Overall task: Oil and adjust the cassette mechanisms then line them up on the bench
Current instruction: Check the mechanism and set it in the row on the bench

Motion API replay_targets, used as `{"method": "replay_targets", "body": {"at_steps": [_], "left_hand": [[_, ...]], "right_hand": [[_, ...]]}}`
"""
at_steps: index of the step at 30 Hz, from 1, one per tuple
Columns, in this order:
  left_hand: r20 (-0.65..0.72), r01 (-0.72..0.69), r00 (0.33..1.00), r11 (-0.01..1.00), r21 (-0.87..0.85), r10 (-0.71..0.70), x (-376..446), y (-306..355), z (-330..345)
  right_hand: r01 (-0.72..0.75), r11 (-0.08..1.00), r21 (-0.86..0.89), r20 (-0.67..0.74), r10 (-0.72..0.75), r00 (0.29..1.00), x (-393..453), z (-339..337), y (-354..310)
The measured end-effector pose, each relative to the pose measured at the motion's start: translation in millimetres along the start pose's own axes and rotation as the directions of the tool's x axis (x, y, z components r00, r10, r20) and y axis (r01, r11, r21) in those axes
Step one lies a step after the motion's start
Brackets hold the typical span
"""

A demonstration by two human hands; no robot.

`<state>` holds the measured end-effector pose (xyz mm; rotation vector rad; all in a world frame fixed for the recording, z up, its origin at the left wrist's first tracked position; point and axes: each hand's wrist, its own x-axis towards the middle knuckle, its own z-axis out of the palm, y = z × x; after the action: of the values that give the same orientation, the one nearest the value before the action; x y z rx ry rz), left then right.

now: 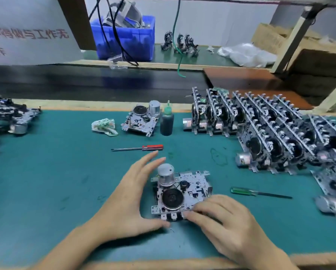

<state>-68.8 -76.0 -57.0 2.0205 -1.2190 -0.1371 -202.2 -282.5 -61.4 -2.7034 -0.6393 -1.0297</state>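
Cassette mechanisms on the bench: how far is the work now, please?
Done, apparently: many mechanisms stand in rows at the right. In hand: one mechanism lies flat on the green mat; the left hand is open beside it, and the right hand touches its near edge. The oil bottle and red screwdriver lie unused. Left: a pile at far left, and one beside the bottle.

Open green mat (52, 172) lower left, free passage | red screwdriver (138, 147) crosses centre | oil bottle (166, 122) stands behind it | rows of mechanisms (260, 129) wall off the right | green screwdriver (260, 192) lies lower right
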Motion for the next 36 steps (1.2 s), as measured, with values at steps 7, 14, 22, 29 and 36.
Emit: {"method": "replay_targets", "body": {"at_steps": [7,14,22,29,36], "left_hand": [[0.057,0.117,0.992,0.979,-0.164,-0.11,4.0,-5.3,8.2],[0.088,0.184,0.982,0.958,-0.218,-0.169,12.9,-10.7,5.5],[0.055,0.182,0.983,0.972,-0.147,-0.175,17.2,-0.2,13.5],[0.042,0.127,0.992,0.985,-0.118,-0.123,16.8,-1.6,14.3],[0.068,0.16,0.986,0.976,-0.15,-0.151,17.2,-3.8,12.4]], "right_hand": [[-0.06,0.994,0.088,0.151,0.046,0.988,2.1,2.0,-2.3],[-0.157,0.986,0.064,0.052,0.153,0.987,0.9,6.4,0.1],[-0.312,0.943,0.116,-0.082,0.322,0.943,0.5,9.2,3.3],[-0.479,0.858,0.185,-0.217,0.511,0.832,-0.7,5.9,7.1],[-0.644,0.674,0.361,-0.091,0.713,0.695,0.4,5.3,11.2]]}}
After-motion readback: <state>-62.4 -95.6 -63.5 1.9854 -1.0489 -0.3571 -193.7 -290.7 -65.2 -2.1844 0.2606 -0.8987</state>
